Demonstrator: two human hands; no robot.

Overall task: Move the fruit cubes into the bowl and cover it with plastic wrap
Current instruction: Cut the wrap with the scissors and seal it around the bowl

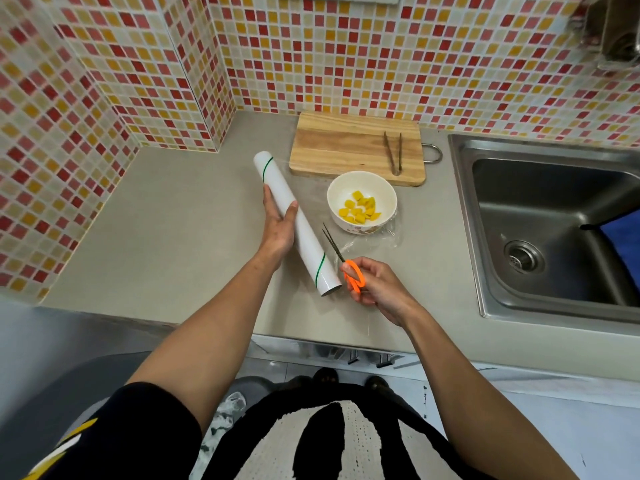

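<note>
The fruit cubes [360, 207] already sit in the bowl [362, 199], so we're cutting wrap. Our left hand [277, 226] grips the roll [298, 225]; our right hand [377, 285] holds open scissors [341, 254]. The film [377, 237] seems spread under the bowl; next we snip alongside the roll.

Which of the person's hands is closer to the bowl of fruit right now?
The right. The right hand, holding scissors, sits just below the bowl with the blades pointing toward it. The left hand grips the wrap roll, slightly farther to the bowl's left.

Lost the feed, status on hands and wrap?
Left hand grips wrap roll. Right hand holds scissors, blades open. Fruit cubes in bowl. Nothing obstructing.
</note>
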